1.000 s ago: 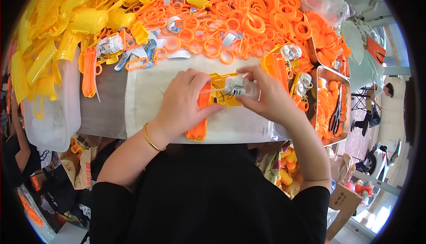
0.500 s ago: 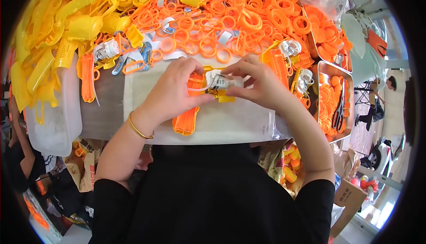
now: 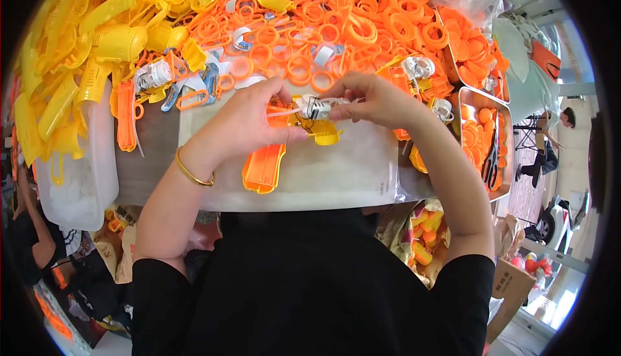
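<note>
An orange-and-yellow toy gun shell (image 3: 264, 170) is in my left hand (image 3: 240, 118), its orange handle slanting down toward me. The thumb and fingers of that hand close round the shell where the handle meets the yellow body. A white plastic motor unit (image 3: 317, 109) with dark wires sits at the yellow part, and a pale strip or tube runs left from it across the handle. My right hand (image 3: 378, 100) pinches the unit's right end between thumb and fingers. The fingertips partly hide that end.
Orange rings (image 3: 301, 68) and yellow shells (image 3: 116, 42) are heaped along the far side. Similar part-built toy guns (image 3: 127, 113) lie left and right. A metal tray (image 3: 506, 162) holds orange discs and black-handled scissors (image 3: 495, 155). A translucent tub (image 3: 97, 181) stands at left.
The toy gun shell has tilted and shifted slightly left and toward me. My right hand has moved a little to the right, and more of the white unit and the pale strip now shows.
</note>
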